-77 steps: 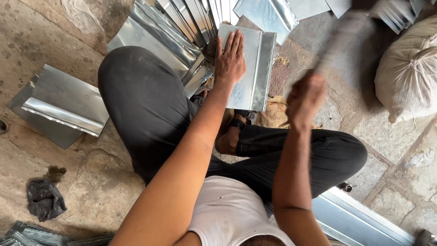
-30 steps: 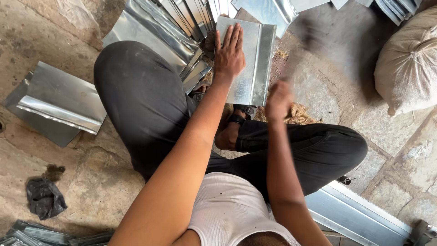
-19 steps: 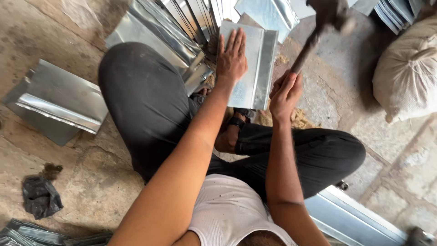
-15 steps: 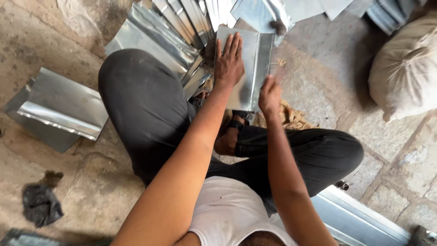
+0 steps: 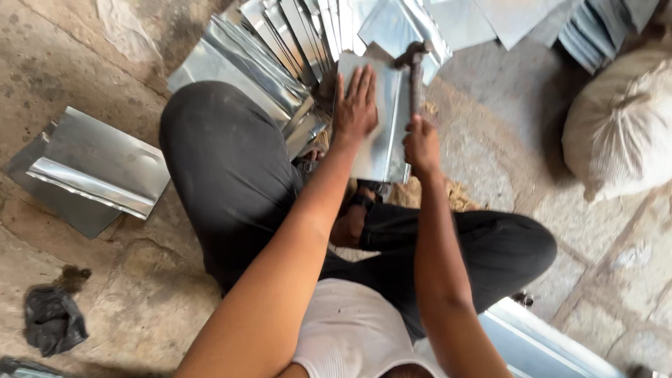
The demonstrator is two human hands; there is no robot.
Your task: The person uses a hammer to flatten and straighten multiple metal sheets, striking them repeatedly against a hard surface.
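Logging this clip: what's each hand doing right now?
Left hand: open, pressed flat on the metal sheet.
Right hand: closed around the hammer handle.

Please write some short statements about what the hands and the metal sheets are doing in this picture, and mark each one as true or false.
1. The left hand lies flat, fingers spread, on a folded metal sheet. True.
2. The right hand is empty. False: it grips the handle of a hammer.
3. The hammer head is down at the far edge of the sheet. True.
4. The person stands at a workbench. False: the person sits cross-legged on a stone floor.
5. A white sack lies on the person's right side. True.
6. The bent metal piece on the left rests on the person's knee. False: it lies on the floor, apart from the knee.
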